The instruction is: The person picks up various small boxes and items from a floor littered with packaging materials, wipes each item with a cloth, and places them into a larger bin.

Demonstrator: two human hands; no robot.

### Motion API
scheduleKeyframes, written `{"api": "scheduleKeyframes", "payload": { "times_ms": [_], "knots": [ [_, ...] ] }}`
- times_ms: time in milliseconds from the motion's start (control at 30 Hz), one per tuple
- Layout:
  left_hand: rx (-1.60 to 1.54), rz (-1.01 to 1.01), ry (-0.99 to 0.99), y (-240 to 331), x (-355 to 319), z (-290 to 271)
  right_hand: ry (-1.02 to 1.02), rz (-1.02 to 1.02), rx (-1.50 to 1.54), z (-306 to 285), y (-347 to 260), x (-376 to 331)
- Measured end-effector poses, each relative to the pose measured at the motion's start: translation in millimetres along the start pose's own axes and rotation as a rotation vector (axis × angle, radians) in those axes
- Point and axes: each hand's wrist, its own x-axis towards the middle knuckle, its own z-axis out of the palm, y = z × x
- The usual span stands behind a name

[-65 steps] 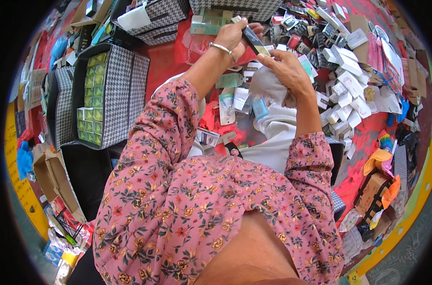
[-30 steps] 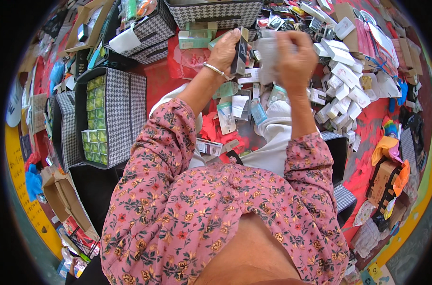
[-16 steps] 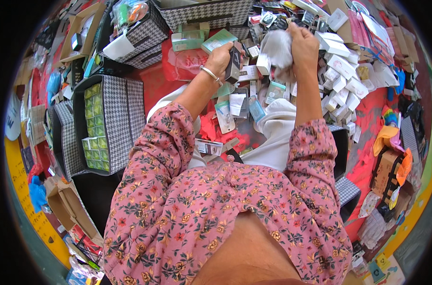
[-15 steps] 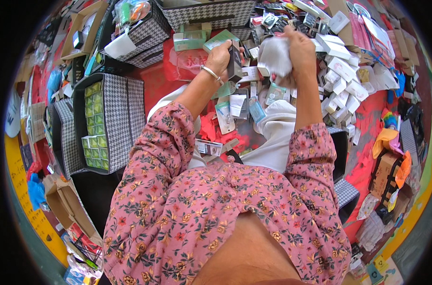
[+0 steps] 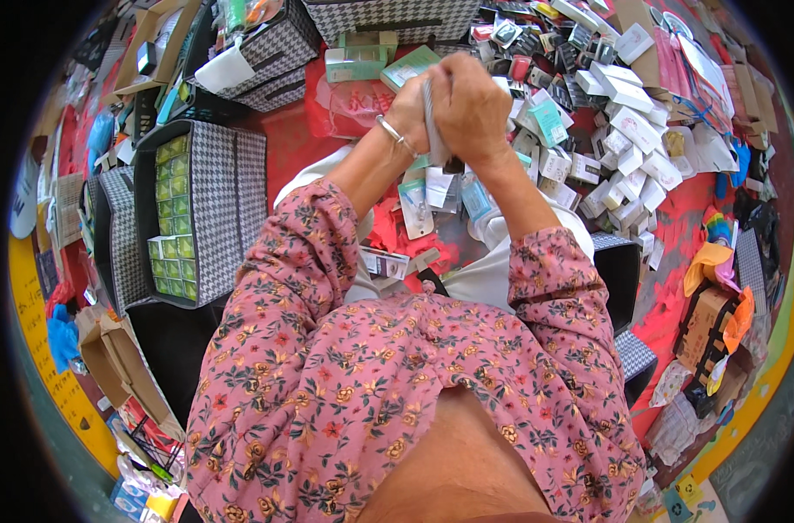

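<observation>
In front of me my two hands are pressed together above a heap of small packages. My left hand (image 5: 405, 115) wears a pale bangle at its wrist and is closed on a small dark box, almost wholly hidden now. My right hand (image 5: 473, 109) is closed on a grey-white cloth (image 5: 431, 124), which shows as a thin strip between the hands, against the box. Beneath them lie blister packs (image 5: 416, 209) and a light blue pack (image 5: 477, 199). Just beyond the left hand is a pale green box (image 5: 410, 66).
White boxes (image 5: 634, 129) are heaped at the right. A houndstooth bin (image 5: 240, 205) at left holds green-patterned packs (image 5: 172, 218). More houndstooth bins (image 5: 388, 19) stand at the far side. A red plastic bag (image 5: 331, 100) lies near the left hand. Cardboard boxes (image 5: 122, 362) sit at the left edge.
My right hand has swung left with the cloth and now meets my left hand, covering the dark box. White boxes formerly behind the right hand are now visible.
</observation>
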Motion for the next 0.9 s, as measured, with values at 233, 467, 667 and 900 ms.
{"api": "scheduleKeyframes", "payload": {
  "times_ms": [233, 467, 667, 900],
  "knots": [
    [0.265, -0.137, 0.11, -21, -6, 11, 0.102, 0.131, -0.278, -1, 56, 29],
    [0.223, 0.237, 0.575, 12, 9, -10, 0.142, 0.283, 0.101, -39, 33, 26],
    [0.235, 0.358, 0.713, 25, 18, -25, -0.401, -0.103, -0.065, -5, 2, -13],
    [0.098, 0.628, 0.873, 52, 11, -21, -0.559, 0.451, 0.115, -53, 30, -10]
  ]
}}
